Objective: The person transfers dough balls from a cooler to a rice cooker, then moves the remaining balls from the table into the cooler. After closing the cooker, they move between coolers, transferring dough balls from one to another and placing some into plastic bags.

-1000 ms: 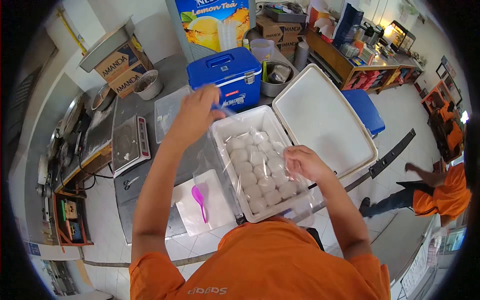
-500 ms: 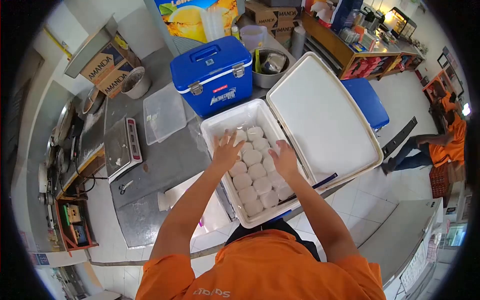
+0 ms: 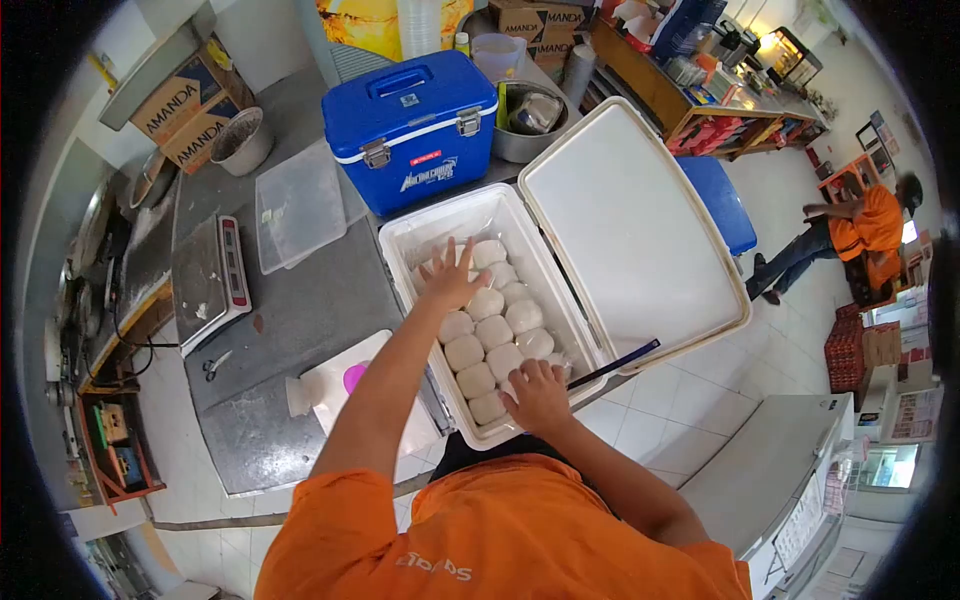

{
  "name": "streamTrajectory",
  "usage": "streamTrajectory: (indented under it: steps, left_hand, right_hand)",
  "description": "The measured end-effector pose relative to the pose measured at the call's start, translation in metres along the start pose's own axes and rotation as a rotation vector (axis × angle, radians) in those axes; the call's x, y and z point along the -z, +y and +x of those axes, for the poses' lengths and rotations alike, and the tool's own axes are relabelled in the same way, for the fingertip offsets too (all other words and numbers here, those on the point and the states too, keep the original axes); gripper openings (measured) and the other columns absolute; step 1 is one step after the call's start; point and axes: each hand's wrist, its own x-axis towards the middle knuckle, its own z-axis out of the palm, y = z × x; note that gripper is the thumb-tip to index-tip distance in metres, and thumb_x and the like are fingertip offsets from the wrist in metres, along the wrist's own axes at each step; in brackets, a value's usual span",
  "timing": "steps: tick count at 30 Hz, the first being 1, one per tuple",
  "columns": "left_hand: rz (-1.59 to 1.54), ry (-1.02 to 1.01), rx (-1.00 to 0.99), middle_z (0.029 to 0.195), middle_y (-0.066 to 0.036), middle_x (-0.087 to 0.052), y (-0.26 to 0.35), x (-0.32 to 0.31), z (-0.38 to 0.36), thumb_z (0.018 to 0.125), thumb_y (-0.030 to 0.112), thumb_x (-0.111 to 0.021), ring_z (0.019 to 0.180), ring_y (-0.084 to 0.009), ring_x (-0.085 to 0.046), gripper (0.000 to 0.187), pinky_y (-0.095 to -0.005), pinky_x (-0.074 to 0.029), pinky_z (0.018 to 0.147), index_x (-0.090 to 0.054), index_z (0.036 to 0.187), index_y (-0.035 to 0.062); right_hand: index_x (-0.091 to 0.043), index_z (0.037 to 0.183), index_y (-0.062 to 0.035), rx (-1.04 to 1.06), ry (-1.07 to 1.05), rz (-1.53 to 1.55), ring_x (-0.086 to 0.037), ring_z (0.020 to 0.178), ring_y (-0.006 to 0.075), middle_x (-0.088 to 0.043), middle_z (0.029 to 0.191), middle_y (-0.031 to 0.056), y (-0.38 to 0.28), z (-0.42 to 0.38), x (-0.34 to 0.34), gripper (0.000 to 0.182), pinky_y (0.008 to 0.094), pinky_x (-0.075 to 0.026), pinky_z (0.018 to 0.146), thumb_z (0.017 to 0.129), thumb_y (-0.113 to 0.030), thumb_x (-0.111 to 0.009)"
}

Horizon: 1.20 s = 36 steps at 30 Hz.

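- The left hand (image 3: pixel 452 278) is lying spread, fingers apart, on the dough balls (image 3: pixel 495 330) at the far end of the white cooler (image 3: pixel 400 240), mid-frame.
- The right hand (image 3: pixel 537 393) is pressing flat, fingers slightly apart, on the near balls, covering some of them.
- A clear film over the balls is hard to make out.
- The left forearm is hiding part of a white tray (image 3: pixel 325 385) and a pink scoop (image 3: pixel 354 377).
- The open lid (image 3: pixel 625 235) is filling the room right of the cooler.
- A blue cooler (image 3: pixel 412 125) is standing just beyond the far rim.
- Bare grey counter (image 3: pixel 300 310) is lying left of the cooler.
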Motion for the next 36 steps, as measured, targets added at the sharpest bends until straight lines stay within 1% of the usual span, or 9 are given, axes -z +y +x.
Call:
streamTrajectory:
  steps: [4,13,16,18,22,24,27,32,36]
  left_hand:
    - [0.214,0.038,-0.110,0.168,-0.021,-0.024,0.003,0.049,-0.022,0.085,0.063,-0.069,0.155,-0.0472,-0.011,0.077,-0.0699,-0.020,0.118,-0.059,0.145,0.0148]
    - [0.563,-0.161,-0.154,0.161,-0.025,-0.034,-0.026,0.045,-0.026,0.076,0.058,-0.081,0.149,-0.0468,-0.030,0.099,-0.0566,-0.032,0.118,-0.040,0.156,0.0161]
    - [0.511,0.063,-0.275,0.160,-0.026,-0.035,-0.013,0.052,-0.045,0.078,0.053,-0.082,0.148,-0.0473,-0.031,0.095,-0.0574,-0.031,0.119,-0.041,0.156,0.0153]
    - [0.430,0.165,-0.225,0.160,-0.026,-0.035,0.001,0.049,-0.042,0.081,0.056,-0.078,0.148,-0.0479,-0.031,0.093,-0.0586,-0.030,0.119,-0.041,0.156,0.0146]
    - [0.164,0.111,0.276,0.157,-0.030,-0.039,0.013,0.036,0.007,0.090,0.068,-0.062,0.145,-0.0480,-0.038,0.089,-0.0584,-0.032,0.118,-0.045,0.153,0.0086]
    - [0.052,0.157,0.254,0.157,-0.032,-0.038,-0.022,0.003,0.041,0.090,0.072,-0.056,0.143,-0.0475,-0.041,0.091,-0.0554,-0.033,0.118,-0.043,0.154,0.0085]
    - [-0.116,0.135,0.323,0.154,-0.029,-0.045,-0.017,0.006,0.059,0.097,0.071,-0.048,0.142,-0.0431,-0.045,0.083,-0.0469,-0.034,0.120,-0.049,0.152,0.0090]
    - [0.066,-0.104,0.229,0.133,-0.019,-0.067,-0.059,-0.010,0.078,0.104,0.053,-0.046,0.126,-0.0407,-0.059,0.057,-0.0491,-0.045,0.108,-0.070,0.126,0.0064]
    - [0.044,0.449,-0.102,0.116,-0.022,-0.071,0.032,0.036,-0.006,0.098,0.035,-0.064,0.110,-0.0420,-0.065,0.037,-0.0482,-0.050,0.099,-0.071,0.116,0.0030]
  right_hand:
    - [-0.068,0.111,-0.0072,-0.047,-0.382,-0.023,-0.062,0.113,0.0359,-0.067,0.116,0.0191,-0.020,-0.014,0.034,0.048,0.0606,-0.040,0.098,0.096,-0.052,-0.061]
    - [-0.068,0.114,-0.0059,0.314,-0.404,0.463,-0.063,0.112,0.0387,-0.068,0.115,0.0191,0.000,-0.031,-0.007,0.052,0.0542,-0.043,0.100,0.100,-0.054,-0.054]
    - [-0.066,0.116,-0.0056,0.266,-0.105,0.242,-0.063,0.114,0.0357,-0.069,0.115,0.0158,0.007,-0.029,0.031,0.048,0.0539,-0.044,0.097,0.098,-0.049,-0.061]
    - [-0.066,0.119,-0.0068,0.054,-0.267,-0.203,-0.065,0.114,0.0360,-0.071,0.114,0.0171,0.015,-0.023,0.051,0.056,0.0581,-0.044,0.095,0.097,-0.058,-0.057]
    - [-0.066,0.128,-0.0072,0.223,-0.719,-0.003,-0.061,0.120,0.0432,-0.067,0.126,0.0219,0.049,0.003,0.038,0.074,0.0630,-0.039,0.103,0.096,-0.071,-0.047]
    - [-0.064,0.129,-0.0058,0.322,-0.771,0.255,-0.058,0.124,0.0433,-0.065,0.129,0.0227,0.067,0.000,0.026,0.073,0.0624,-0.040,0.103,0.096,-0.069,-0.051]
    - [-0.063,0.130,-0.0036,0.630,-0.318,0.261,-0.057,0.126,0.0424,-0.063,0.130,0.0230,0.085,-0.024,0.016,0.071,0.0637,-0.039,0.104,0.095,-0.066,-0.055]
    - [-0.057,0.138,-0.0030,0.625,-0.601,0.169,-0.054,0.130,0.0420,-0.057,0.136,0.0256,0.089,-0.026,0.020,0.072,0.0664,-0.036,0.107,0.095,-0.061,-0.059]
    - [-0.048,0.146,-0.0035,0.768,-0.186,0.134,-0.053,0.131,0.0431,-0.051,0.143,0.0272,0.094,-0.018,0.011,0.074,0.0662,-0.037,0.107,0.095,-0.054,-0.063]
